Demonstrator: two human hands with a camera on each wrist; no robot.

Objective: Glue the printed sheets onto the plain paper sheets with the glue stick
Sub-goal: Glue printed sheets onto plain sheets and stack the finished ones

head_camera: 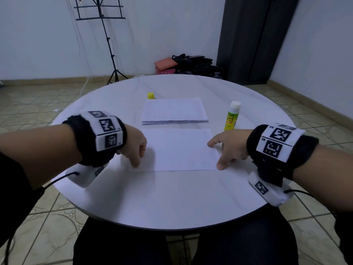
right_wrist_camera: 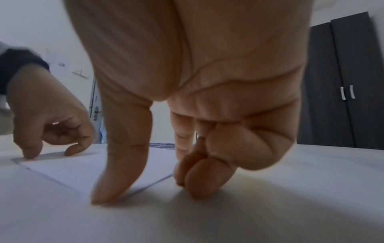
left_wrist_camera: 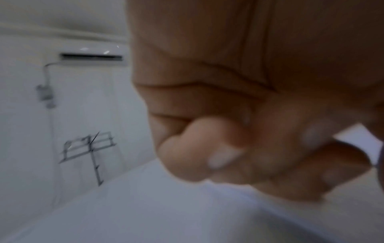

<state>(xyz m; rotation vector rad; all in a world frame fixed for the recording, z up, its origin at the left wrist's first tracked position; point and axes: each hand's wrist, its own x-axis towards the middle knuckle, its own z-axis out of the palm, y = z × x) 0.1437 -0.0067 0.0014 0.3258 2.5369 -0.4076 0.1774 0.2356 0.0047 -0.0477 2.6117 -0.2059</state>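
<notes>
Pressing a single sheet (head_camera: pixel 179 150) flat near the table (head_camera: pixel 172 203) edge, the left hand (head_camera: pixel 133 144) and right hand (head_camera: pixel 229 146) touched its corners with curled fingers, gripping nothing. Beyond lay the paper stack (head_camera: pixel 173 111), glue stick (head_camera: pixel 232 115) upright beside it, yellow cap (head_camera: pixel 150 95) behind

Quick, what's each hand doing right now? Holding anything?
Left hand: holds nothing, fingertips press the near-left corner of the single sheet.
Right hand: holds nothing, thumb and finger press the sheet's right edge.

- the glue stick (head_camera: pixel 231 116) has dark lettering on a yellow patch, probably "GLUE STICK", too blurry to be sure
- the right wristband (head_camera: pixel 278 142) has coded square markers, and a tiny "58"-looking number
</notes>
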